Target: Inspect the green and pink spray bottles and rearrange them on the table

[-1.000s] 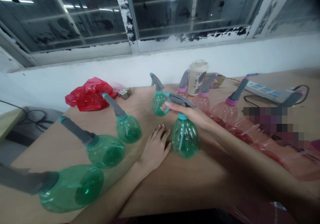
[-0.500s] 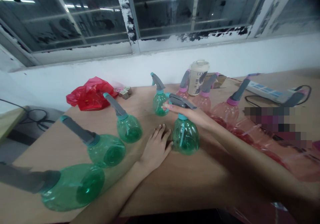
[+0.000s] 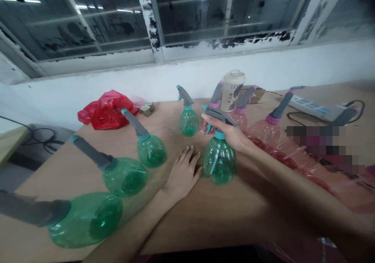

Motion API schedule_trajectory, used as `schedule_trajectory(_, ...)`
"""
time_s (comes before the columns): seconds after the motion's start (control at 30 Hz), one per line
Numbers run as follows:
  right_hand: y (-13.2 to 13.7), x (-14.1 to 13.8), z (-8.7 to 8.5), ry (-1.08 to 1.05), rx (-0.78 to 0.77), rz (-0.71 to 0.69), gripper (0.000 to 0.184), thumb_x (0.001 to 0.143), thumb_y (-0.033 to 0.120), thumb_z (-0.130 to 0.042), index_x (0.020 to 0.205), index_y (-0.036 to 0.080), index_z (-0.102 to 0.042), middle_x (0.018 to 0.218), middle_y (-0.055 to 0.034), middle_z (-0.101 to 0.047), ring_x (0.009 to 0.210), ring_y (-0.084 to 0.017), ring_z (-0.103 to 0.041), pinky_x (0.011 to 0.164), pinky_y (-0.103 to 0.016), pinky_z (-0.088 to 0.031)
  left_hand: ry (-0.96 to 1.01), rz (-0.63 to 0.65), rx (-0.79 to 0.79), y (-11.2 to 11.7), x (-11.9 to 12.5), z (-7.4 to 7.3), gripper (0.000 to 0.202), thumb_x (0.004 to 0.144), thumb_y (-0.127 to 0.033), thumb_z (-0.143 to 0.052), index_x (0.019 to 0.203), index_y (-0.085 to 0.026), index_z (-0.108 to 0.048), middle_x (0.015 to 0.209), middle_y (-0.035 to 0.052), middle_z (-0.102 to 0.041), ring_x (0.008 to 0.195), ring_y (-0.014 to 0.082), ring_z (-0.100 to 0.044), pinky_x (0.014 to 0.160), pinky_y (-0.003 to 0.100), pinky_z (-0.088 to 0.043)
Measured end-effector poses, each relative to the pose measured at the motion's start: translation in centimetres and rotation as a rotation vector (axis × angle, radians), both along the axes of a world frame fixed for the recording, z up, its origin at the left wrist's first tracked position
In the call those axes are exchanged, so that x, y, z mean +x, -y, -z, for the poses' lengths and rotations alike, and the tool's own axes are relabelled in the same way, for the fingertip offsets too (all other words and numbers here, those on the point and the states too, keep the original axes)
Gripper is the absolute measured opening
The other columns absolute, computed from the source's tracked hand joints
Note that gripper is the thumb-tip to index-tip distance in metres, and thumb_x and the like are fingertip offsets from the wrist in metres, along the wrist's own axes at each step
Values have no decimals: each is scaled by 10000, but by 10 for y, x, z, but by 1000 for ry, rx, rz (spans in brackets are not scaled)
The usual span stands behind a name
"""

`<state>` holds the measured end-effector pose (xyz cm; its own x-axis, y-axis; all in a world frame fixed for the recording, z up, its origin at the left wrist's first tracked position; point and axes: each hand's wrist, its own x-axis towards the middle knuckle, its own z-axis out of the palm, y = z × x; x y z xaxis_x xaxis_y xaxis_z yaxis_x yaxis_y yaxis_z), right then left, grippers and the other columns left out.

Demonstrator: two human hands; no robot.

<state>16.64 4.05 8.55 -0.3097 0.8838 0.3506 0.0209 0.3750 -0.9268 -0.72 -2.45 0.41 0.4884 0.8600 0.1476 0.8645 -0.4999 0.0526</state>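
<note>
The right hand has a narrow grip closed over the grey trigger head of a green spray bottle, its fingers curled around the head and its forearm reaching in from the right. The bottle stands upright on the desk, near the middle of the scene, its teal collar just under the hand. The left hand lies open and flat on the desk, palm down, its fingertips just beside the bottle's left side and not touching it.

Just beyond the held head, a pink spray bottle stands close by, and a lidded paper cup rises behind it. An upright green bottle stands to the far left of the hand. Three more green bottles lie on their sides in a line towards the near left, and pink bottles crowd the right side of the desk, partly hidden by a pixelated patch.

At the far edge are a red plastic bag, small cubes, and a power strip with a black cable.
</note>
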Motion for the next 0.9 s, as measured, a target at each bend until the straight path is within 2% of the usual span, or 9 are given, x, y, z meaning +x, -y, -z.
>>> schedule_trajectory(0.1, 0, 1, -4, -48, 5, -25, 325, 785, 552, -547, 735, 243, -632, 811, -21, -669, 855, -228, -609, 870, -447, -453, 8, -6, 8, 0, 0, 0, 419, 923, -300, -401, 1284, -94, -455, 1429, 183, -376, 1343, 285, -309, 1076, 477, -304)
schedule_trajectory(0.17, -1, 2, -4, -49, 23, 6, 291, 768, 534, -586, 806, 253, -647, 926, -18, -680, 965, -239, -594, 937, -453, -417, 5, -10, 15, 0, 1, 0, 426, 926, -312, -401, 1284, -87, -459, 1427, 182, -378, 1341, 289, -311, 1075, 473, -307)
schedule_trajectory(0.3, -6, 5, -2, 1, 43, 82, 299, 764, 527, -602, 894, 262, -646, 1015, -13, -669, 1030, -249, -574, 964, -452, -394, -9, -22, 20, 1, 1, 1, 456, 931, -343, -401, 1287, -66, -465, 1427, 186, -376, 1337, 299, -315, 1083, 451, -300)
schedule_trajectory(0.57, -5, 4, -2, 156, 85, 64, 340, 748, 551, -608, 894, 247, -647, 777, -7, -634, 771, -210, -585, 763, -383, -454, -4, -17, 29, 1, 1, 0, 463, 941, -385, -373, 1286, -91, -468, 1426, 181, -381, 1338, 290, -318, 1078, 459, -303)
schedule_trajectory(0.73, -6, 4, -2, 178, 102, 71, 336, 747, 556, -601, 858, 241, -634, 732, 0, -611, 736, -193, -573, 741, -369, -446, 18, -22, 26, 1, 0, 3, 487, 942, -394, -359, 1316, -88, -424, 1430, 184, -373, 1340, 285, -315, 1076, 458, -305)
schedule_trajectory(0.9, -7, 7, -2, 142, 94, 73, 295, 777, 525, -580, 718, 238, -619, 719, -13, -625, 710, -194, -570, 749, -397, -460, 60, -27, 43, 1, 0, 6, 497, 941, -382, -352, 1349, -99, -353, 1428, 174, -380, 1344, 265, -312, 1069, 460, -317)
